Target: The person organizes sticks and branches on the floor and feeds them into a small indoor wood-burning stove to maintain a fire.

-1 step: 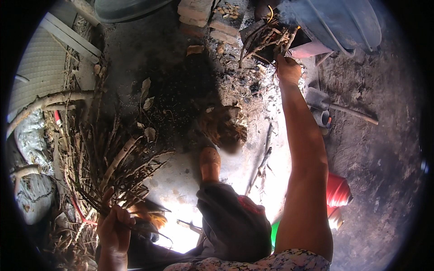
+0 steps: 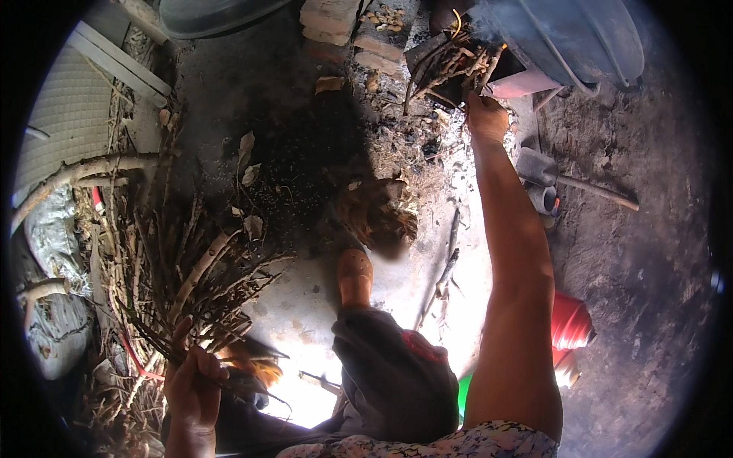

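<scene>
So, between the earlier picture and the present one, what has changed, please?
Nothing has visibly changed. The right hand stays at the smoking sticks, the left hand at the pile of twigs, and the long-handled tool lies as before.

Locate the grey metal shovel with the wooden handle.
Head view, right of centre: the grey metal shovel is just right of the right forearm, below the right hand, beside a short grey hollow cylinder.
</scene>
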The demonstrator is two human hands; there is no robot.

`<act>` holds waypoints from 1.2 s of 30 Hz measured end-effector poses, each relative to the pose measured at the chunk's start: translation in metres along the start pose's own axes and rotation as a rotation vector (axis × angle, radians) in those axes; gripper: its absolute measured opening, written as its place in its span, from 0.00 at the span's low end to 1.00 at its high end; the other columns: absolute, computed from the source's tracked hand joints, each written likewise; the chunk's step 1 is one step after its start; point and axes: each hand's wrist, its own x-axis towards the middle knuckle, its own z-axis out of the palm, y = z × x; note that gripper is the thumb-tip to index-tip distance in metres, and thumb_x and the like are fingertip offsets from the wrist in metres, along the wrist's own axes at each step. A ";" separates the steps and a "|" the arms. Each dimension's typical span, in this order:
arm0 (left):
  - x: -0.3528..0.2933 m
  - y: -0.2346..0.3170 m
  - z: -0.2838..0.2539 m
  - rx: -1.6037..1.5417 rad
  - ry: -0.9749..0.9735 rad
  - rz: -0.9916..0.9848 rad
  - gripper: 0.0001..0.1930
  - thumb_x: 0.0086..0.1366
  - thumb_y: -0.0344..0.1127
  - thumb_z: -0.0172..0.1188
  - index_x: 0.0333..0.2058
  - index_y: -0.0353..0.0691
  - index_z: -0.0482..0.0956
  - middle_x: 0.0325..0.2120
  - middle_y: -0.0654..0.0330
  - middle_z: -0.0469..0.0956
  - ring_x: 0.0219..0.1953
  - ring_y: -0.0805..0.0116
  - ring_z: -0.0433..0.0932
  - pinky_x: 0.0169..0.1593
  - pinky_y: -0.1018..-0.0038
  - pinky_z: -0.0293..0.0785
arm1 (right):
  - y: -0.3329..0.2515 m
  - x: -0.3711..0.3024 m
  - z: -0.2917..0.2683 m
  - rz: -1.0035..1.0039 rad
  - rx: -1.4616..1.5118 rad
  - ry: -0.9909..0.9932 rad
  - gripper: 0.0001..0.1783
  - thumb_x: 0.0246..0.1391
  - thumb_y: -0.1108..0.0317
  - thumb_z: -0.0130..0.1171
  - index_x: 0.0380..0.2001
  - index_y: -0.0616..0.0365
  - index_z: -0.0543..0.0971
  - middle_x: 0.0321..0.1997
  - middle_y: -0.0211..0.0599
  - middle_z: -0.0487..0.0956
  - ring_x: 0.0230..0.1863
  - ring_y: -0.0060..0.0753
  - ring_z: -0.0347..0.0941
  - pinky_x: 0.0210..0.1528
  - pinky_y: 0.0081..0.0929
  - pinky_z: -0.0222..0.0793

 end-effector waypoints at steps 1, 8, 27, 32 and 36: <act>0.000 0.000 0.000 0.003 0.003 0.004 0.30 0.66 0.32 0.49 0.64 0.37 0.50 0.21 0.65 0.62 0.24 0.73 0.63 0.29 0.76 0.69 | 0.001 0.001 0.001 -0.027 -0.051 0.021 0.21 0.48 0.53 0.60 0.22 0.64 0.80 0.14 0.34 0.75 0.17 0.25 0.70 0.23 0.27 0.65; 0.002 0.000 -0.002 0.014 0.003 -0.009 0.30 0.65 0.32 0.49 0.64 0.37 0.50 0.21 0.65 0.62 0.25 0.73 0.64 0.31 0.75 0.69 | -0.002 -0.006 -0.006 -0.011 -0.030 0.076 0.25 0.47 0.50 0.61 0.29 0.66 0.81 0.22 0.40 0.79 0.24 0.32 0.74 0.32 0.31 0.69; 0.000 -0.013 0.013 0.146 -0.086 0.113 0.29 0.66 0.31 0.49 0.64 0.39 0.51 0.27 0.64 0.73 0.32 0.72 0.72 0.41 0.71 0.71 | -0.115 -0.324 -0.041 -0.696 0.302 -1.326 0.15 0.55 0.57 0.57 0.39 0.56 0.75 0.31 0.39 0.78 0.29 0.38 0.77 0.33 0.32 0.74; 0.003 -0.017 0.016 0.144 -0.124 0.216 0.27 0.68 0.32 0.47 0.63 0.40 0.53 0.37 0.62 0.76 0.40 0.72 0.74 0.50 0.70 0.67 | -0.154 -0.370 -0.023 -0.638 0.573 -1.684 0.18 0.59 0.56 0.52 0.41 0.60 0.74 0.32 0.43 0.79 0.33 0.42 0.77 0.39 0.34 0.71; 0.003 -0.020 0.024 0.133 -0.084 0.255 0.27 0.69 0.33 0.46 0.64 0.40 0.52 0.41 0.60 0.76 0.43 0.70 0.74 0.53 0.70 0.67 | -0.173 -0.389 -0.027 -0.569 0.679 -1.676 0.18 0.59 0.58 0.51 0.43 0.62 0.74 0.29 0.44 0.79 0.33 0.41 0.78 0.38 0.33 0.71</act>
